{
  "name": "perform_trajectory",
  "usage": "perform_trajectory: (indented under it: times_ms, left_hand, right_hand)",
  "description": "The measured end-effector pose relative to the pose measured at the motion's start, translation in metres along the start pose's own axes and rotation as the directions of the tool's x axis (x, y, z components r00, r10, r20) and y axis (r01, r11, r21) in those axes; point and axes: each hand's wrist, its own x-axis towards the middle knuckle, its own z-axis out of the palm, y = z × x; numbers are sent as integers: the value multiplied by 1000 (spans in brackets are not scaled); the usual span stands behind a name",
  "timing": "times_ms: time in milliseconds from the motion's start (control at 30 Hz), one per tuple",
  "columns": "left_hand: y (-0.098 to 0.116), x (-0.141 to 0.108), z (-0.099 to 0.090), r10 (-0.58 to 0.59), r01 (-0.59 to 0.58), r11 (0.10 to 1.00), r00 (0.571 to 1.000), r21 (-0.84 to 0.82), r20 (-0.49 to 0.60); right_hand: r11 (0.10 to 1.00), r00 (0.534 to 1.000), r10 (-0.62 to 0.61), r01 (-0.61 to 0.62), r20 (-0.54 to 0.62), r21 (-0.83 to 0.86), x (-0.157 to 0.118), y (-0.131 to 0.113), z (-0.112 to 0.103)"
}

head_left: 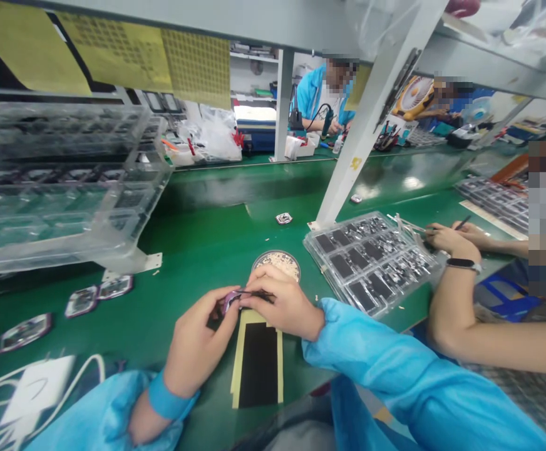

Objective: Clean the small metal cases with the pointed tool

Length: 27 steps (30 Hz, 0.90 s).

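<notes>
Purple-edged, the small part [230, 302] sits near the middle of the view, above the green bench [198, 250], pinched between the thumb and fingers of the left hand [198, 338]. The right hand [286, 305], its fingers closed, grips a dark thin tool [260, 293] whose tip is at the part; whether they touch, I cannot tell. From the part, a black sheet [258, 363] on yellow backing lies at five o'clock, and a round dish [280, 257] of pale bits at two, just beyond the right hand. A loose piece [283, 218] rests at one o'clock. Between two and three stands a clear tray [371, 263] of dark rectangles; past it, a co-worker's hand [444, 239]. Nine o'clock has two flat purple-rimmed pieces [82, 301]; eight, a white adapter [38, 388]; ten, clear stacked trays [127, 207].
</notes>
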Motion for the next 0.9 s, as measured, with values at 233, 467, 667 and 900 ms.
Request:
perform_trajectory:
  times_ms: [233, 467, 667, 900]
  left_hand:
    - [-1, 4, 1, -110, 111, 994, 992, -19, 67]
    - [-2, 9, -6, -187, 188, 982, 980, -17, 65]
    - [-4, 27, -14, -144, 129, 981, 985, 142, 98]
    - [-33, 120, -27, -213, 199, 946, 977, 257, 26]
  right_hand:
    - [999, 997, 40, -38, 60, -37, 2, 0, -4]
    - [847, 944, 306, -329, -123, -418, 7, 10, -35]
    - [901, 945, 232, -298, -231, -314, 10, 6, -40]
    - [992, 970, 90, -109, -226, -71, 10, -11, -36]
